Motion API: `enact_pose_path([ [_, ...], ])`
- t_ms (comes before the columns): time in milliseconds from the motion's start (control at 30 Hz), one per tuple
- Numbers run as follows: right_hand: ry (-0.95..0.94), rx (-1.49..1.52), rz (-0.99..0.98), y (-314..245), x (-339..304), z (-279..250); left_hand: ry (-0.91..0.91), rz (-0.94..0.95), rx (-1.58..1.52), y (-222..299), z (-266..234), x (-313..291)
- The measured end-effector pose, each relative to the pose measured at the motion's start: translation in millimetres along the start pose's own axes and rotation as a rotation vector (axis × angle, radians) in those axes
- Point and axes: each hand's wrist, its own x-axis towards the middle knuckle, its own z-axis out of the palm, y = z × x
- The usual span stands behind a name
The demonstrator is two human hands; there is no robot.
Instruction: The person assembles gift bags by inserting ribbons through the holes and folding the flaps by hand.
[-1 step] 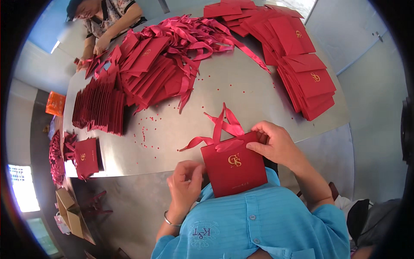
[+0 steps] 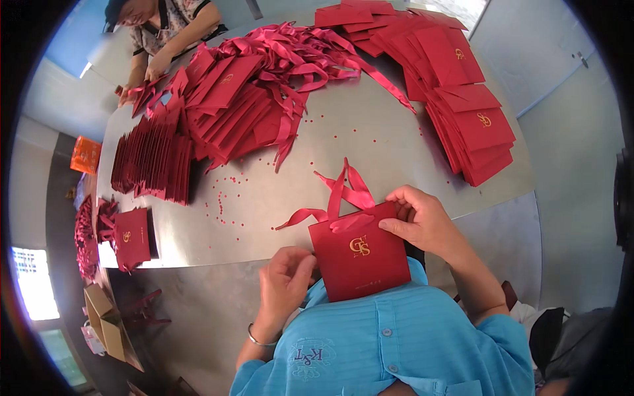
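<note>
A red paper gift bag (image 2: 360,264) with gold lettering lies flat against my blue shirt at the table's near edge. Its pink-red ribbon handle (image 2: 356,197) loops up from the top, one loose end trailing left. My right hand (image 2: 422,221) pinches the bag's upper right corner, thumb on the front and fingers behind. At the bag's left edge is my left hand (image 2: 287,277), its fingers curled in and thumb close to them. Whether these fingertips hold anything is hidden.
Folded red bags (image 2: 231,119) and tangled ribbons (image 2: 284,53) are heaped at the far left. More flat bags (image 2: 472,125) are stacked at the right. Small red dots (image 2: 224,198) are scattered on the metal table (image 2: 370,158). Across it, a person (image 2: 172,39) handles a bag.
The view has shifted very slightly. My left hand sits a touch closer to the bag's left edge; my right hand keeps its pinch on the corner.
</note>
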Motion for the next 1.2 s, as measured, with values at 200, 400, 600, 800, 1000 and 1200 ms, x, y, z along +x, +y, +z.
enact_pose_path([
  [200, -0.091, 0.612, -0.012, -4.5, -5.0, 8.3, -0.133, -0.28, -0.125, 3.7, 3.2, 11.3],
  [400, -0.142, 0.853, -0.105, 0.4, 2.8, -4.1, -0.299, -0.065, -0.042, 16.1, 3.5, 39.3],
  [600, -0.223, 0.77, -0.105, 12.3, 5.2, -13.9, -0.409, -0.414, -0.773, 44.8, 15.3, 70.2],
  [800, -0.183, 0.771, -0.077, 17.4, 9.8, -14.7, -0.521, -0.378, -0.844, 37.2, 24.2, 94.5],
  [1000, -0.238, 0.822, 0.012, 32.4, 21.4, -9.5, -0.427, -0.356, -0.919, 39.6, 24.5, 111.6],
  [1200, -0.238, 0.812, 0.018, 30.9, 31.7, -4.8, -0.432, -0.352, -1.011, 30.6, 18.6, 129.8],
])
